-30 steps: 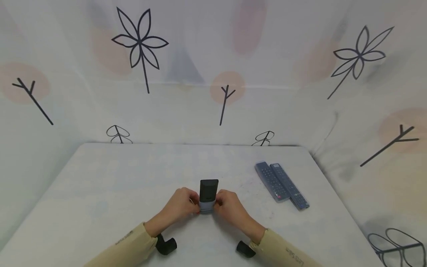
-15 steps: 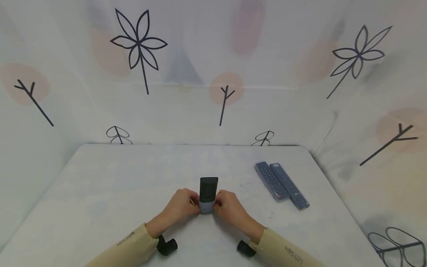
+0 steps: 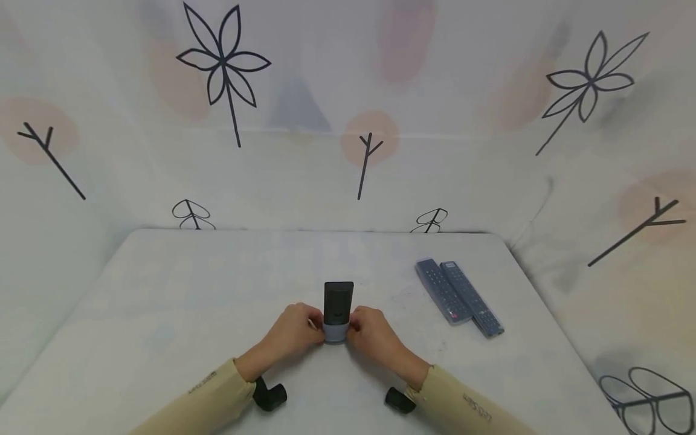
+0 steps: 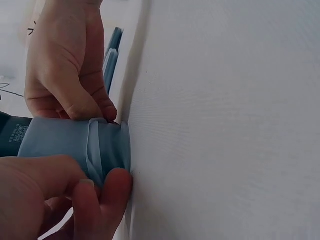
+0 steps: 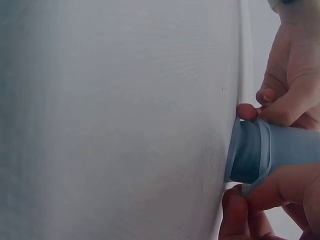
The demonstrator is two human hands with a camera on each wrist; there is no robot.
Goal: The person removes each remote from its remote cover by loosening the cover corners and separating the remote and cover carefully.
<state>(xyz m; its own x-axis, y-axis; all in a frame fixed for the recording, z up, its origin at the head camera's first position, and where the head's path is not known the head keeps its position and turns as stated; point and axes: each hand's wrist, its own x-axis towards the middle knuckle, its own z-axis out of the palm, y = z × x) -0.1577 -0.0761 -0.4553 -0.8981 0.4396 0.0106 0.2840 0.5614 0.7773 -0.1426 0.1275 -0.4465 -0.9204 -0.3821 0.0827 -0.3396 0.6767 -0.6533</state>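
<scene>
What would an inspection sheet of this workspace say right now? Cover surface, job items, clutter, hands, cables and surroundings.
Surface: white table, faint marks toward its right side.
Job items: dark device held upright, blue-grey sleeve around its lower part.
Clutter: two remotes lying side by side at the right.
Hands: left hand and right hand pinch the sleeve from opposite sides.
Cables: nothing seen.
Surroundings: pale wall covering with dark plant drawings and pastel patches.
</scene>
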